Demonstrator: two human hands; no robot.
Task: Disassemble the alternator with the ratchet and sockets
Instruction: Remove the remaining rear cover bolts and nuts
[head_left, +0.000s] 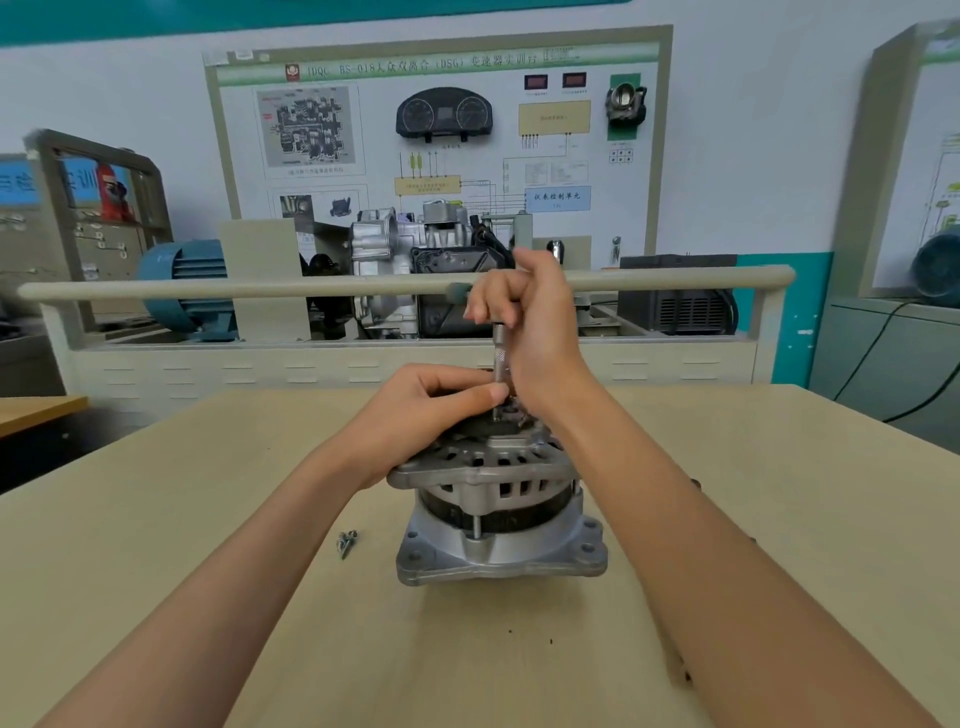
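The silver alternator (498, 509) stands upright on the beige table (208, 545), its black rear end facing up. My right hand (530, 322) grips the top of a slim metal socket driver (500, 371) that stands vertically on the alternator's top. My left hand (431, 410) rests on the black top, thumb and fingers pinching the driver's lower end near the socket. The fastener under the socket is hidden by my fingers.
A few loose screws (347, 542) lie on the table left of the alternator. Beyond the table's far edge stands a training bench with a rail (208, 288), a gearbox (405, 260) and a blue motor (182, 286).
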